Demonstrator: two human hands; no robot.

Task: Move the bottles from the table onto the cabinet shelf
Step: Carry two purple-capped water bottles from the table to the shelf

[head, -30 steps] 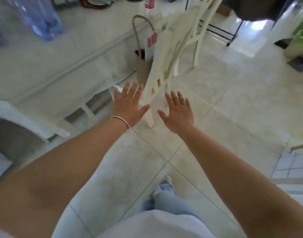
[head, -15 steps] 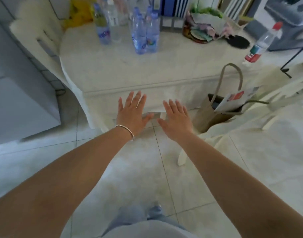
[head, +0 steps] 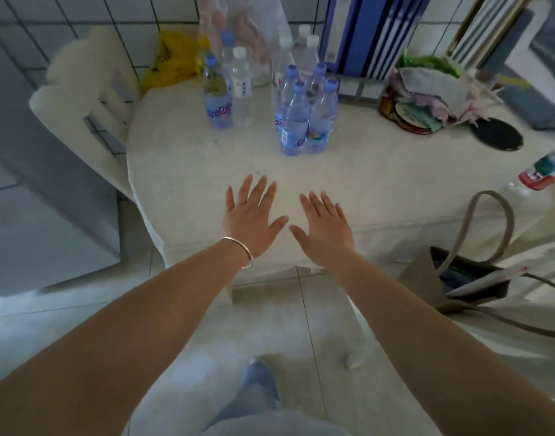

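Several clear water bottles with blue caps stand in a tight cluster (head: pixel 304 121) on the white-covered table (head: pixel 380 190). To their left stand a blue-capped bottle (head: pixel 218 96) and a white-capped bottle (head: pixel 242 89); more white-capped bottles (head: pixel 304 48) stand behind. A red-labelled bottle (head: pixel 543 173) sits at the table's right edge. My left hand (head: pixel 252 217), a bangle on its wrist, and my right hand (head: pixel 325 226) hover flat, fingers spread and empty, over the table's near edge, well short of the bottles. No cabinet shelf is identifiable.
A white chair (head: pixel 84 99) stands left of the table beside a grey surface (head: pixel 34 190). A yellow bag (head: pixel 172 58), blue folders (head: pixel 367 33), a basket of cloths (head: pixel 427 92) and a black disc (head: pixel 496 133) crowd the table's back. A tote bag (head: pixel 468 278) sits on the floor at right.
The view has swung from the floor and chair up to the table. Both hands, still flat and empty, now hover over the table's near edge, closer to the bottles.
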